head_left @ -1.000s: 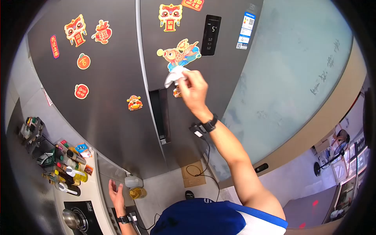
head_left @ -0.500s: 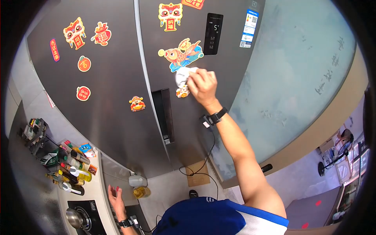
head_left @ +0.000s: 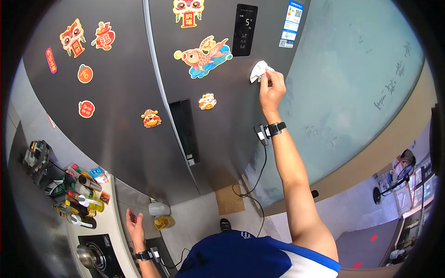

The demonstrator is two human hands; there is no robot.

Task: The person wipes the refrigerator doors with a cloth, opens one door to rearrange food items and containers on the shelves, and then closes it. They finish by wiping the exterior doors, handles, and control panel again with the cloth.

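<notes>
Fingers of right hand (head_left: pixel 271 88) pinch white cloth (head_left: pixel 258 71) against fridge door (head_left: pixel 222 125).

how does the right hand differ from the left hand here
The right hand is raised, pressing a crumpled white cloth to the dark steel fridge door; the left hand hangs low by the counter, open and holding nothing. Both wrists wear black bands.

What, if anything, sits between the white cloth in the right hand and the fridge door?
Nothing visible. The right hand presses the white cloth against the fridge door, below the display panel, clear of the fish magnet.
</notes>
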